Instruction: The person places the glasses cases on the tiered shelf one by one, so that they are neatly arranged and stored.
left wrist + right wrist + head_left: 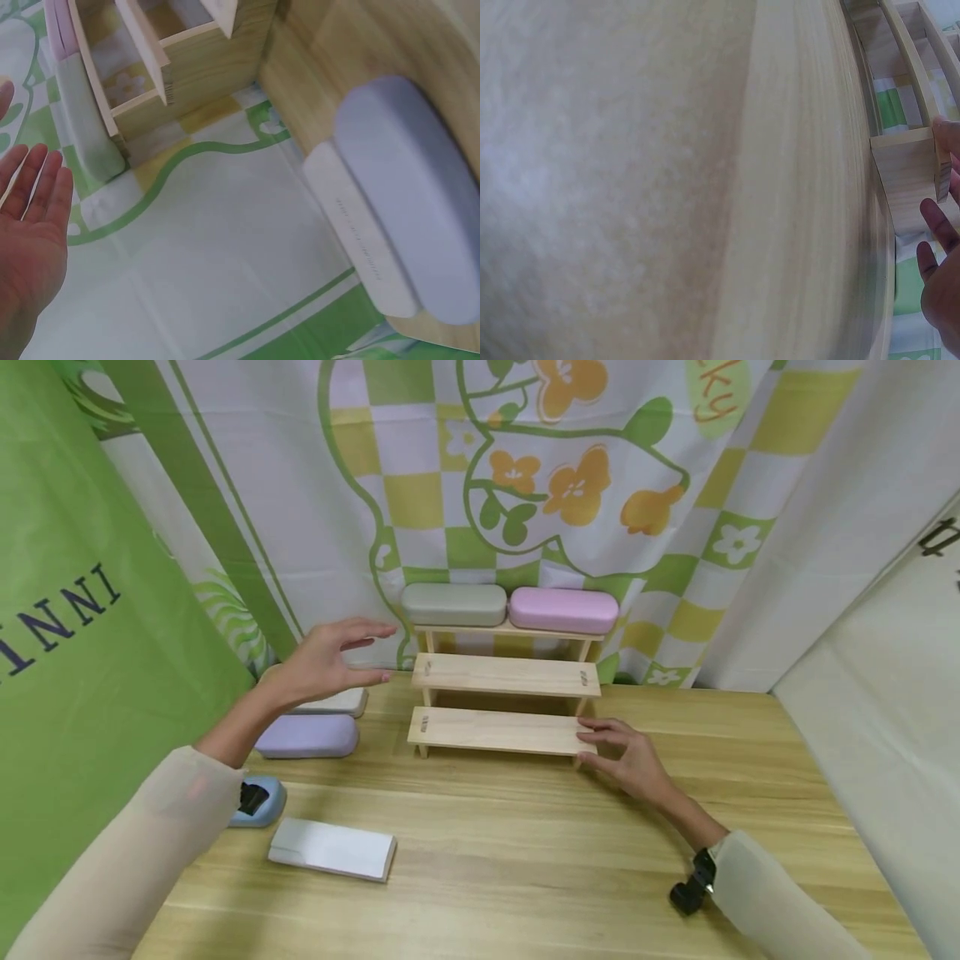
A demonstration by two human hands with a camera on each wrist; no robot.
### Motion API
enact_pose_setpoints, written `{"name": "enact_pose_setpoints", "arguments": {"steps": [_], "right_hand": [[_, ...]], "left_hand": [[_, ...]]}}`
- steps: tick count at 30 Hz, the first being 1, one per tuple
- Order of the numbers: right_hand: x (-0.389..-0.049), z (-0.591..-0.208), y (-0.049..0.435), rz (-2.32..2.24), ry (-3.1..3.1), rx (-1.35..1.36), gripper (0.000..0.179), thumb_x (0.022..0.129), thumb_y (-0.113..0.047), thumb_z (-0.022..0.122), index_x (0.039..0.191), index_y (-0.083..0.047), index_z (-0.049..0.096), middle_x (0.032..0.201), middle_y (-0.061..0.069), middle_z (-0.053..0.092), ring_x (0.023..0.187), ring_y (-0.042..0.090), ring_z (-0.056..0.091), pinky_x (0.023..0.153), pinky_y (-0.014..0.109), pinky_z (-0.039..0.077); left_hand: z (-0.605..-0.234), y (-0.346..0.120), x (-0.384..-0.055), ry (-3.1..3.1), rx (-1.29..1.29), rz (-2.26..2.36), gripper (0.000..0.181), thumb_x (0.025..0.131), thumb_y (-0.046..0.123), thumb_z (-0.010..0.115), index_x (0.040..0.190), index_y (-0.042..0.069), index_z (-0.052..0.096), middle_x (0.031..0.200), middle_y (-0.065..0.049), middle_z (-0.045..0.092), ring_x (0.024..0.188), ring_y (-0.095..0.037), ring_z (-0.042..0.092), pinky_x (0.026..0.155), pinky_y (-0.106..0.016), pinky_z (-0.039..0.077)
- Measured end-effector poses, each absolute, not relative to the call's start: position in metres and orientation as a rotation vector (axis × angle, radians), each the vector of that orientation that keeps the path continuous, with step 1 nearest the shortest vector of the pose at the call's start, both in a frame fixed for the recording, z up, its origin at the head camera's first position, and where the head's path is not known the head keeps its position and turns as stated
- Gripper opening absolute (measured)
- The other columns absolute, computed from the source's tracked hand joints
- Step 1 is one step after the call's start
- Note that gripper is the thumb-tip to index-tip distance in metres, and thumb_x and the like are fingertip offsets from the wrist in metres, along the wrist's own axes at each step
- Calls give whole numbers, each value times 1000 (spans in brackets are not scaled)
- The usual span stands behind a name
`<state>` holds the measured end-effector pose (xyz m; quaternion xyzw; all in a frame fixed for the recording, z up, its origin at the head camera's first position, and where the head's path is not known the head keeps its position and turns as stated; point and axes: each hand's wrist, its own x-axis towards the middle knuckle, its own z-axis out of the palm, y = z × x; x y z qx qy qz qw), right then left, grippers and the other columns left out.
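Observation:
A three-step wooden display rack stands against the curtain. On its top step sit a grey-green glasses case and a pink glasses case, side by side. My right hand grips the right end of the lowest step, fingers on top and thumb at the front edge; the right wrist view shows this hand at the board's end. My left hand is raised left of the rack, fingers and thumb spread with nothing between them. The left wrist view shows its open palm near the grey-green case.
At the left lie a lavender case, a white case behind it and a blue case, partly behind the left sleeve. A white flat-topped case lies nearer on the wooden table. Curtains hang behind and at the left.

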<state>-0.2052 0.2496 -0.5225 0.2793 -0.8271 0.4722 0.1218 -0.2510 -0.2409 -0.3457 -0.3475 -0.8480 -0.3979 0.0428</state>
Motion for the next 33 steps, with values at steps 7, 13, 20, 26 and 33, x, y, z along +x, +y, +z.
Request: {"name": "enact_pose_setpoints", "arguments": {"steps": [7,13,20,26,33], "right_hand": [[-207,-523,251,1377,-2391,842,35,81,7,86,115,0,80,133,19,71,124,40,63,110,12,42],[-207,-524,251,1363,-2387,847,36,80,8,87,115,0,80,132,20,71,121,38,64,107,12,44],[-207,-523,251,1378,-2398,825,36,83,6,86,117,-1,80,133,17,71,123,40,64,108,12,43],[-206,-523,250,1373,-2390,846,35,83,7,85,116,0,80,133,18,71,121,40,64,106,11,44],[-205,-523,248,1384,-2377,851,35,81,11,85,114,3,79,131,22,71,120,42,63,106,10,43]], "left_hand": [[-360,-254,-236,-2653,-1110,-1048,59,87,10,88,140,-1,65,140,-18,67,129,-36,63,107,-49,54],[-368,-265,-219,-2718,-1127,-951,59,86,13,89,139,0,66,139,-17,68,127,-38,64,104,-52,55],[-379,-270,-204,-2680,-1223,-922,55,81,9,91,131,1,72,133,-16,72,120,-37,69,97,-53,58],[-388,-277,-190,-2769,-1228,-861,55,81,15,93,131,4,73,132,-13,72,123,-37,68,99,-54,58],[-396,-288,-173,-2839,-1257,-795,56,82,24,93,131,6,73,134,-12,72,123,-36,68,100,-56,56]]}}
